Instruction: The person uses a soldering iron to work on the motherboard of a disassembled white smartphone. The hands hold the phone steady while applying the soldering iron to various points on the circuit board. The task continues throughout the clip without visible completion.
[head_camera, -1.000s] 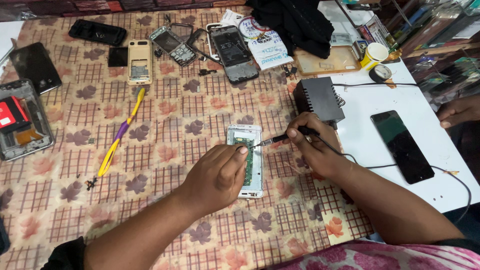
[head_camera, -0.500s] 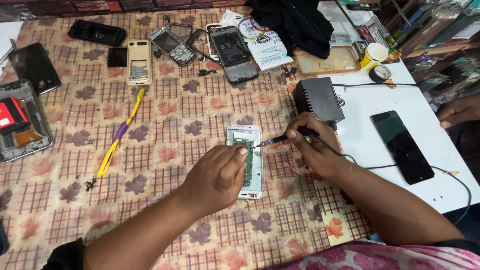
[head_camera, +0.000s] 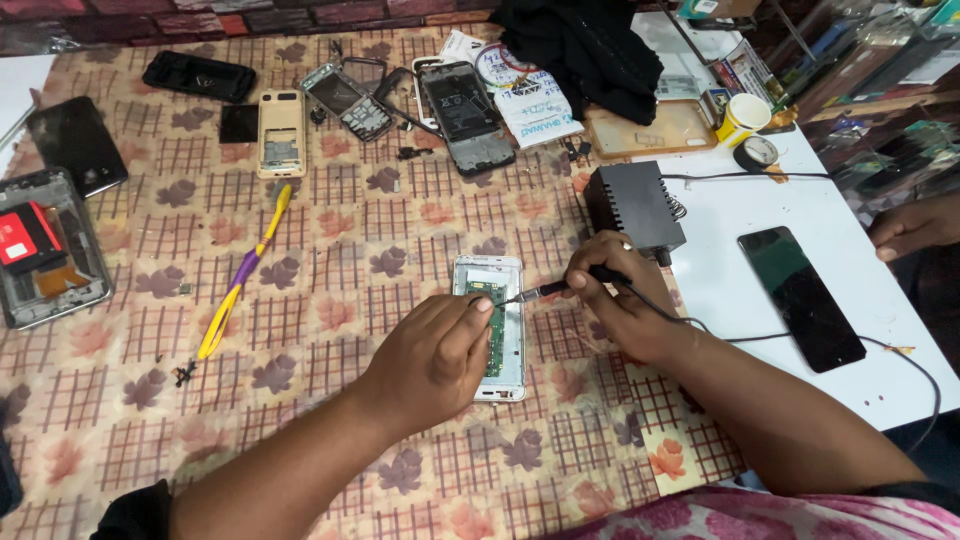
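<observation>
Matt patterned tablecloth (head_camera: 330, 240), glossy black phone (head_camera: 800, 297)

Bare forearms, black sleeve cuffs, pink floral garment (head_camera: 760, 515)

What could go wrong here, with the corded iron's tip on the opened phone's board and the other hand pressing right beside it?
1. The left hand holds the opened phone with a fingertip very near the soldering iron tip; a slip might burn it.
2. The iron's cord trails across the white table beside a black phone; a snag could jerk the right hand.
3. Small screws lie loose on the patterned cloth and could get lost.
</observation>
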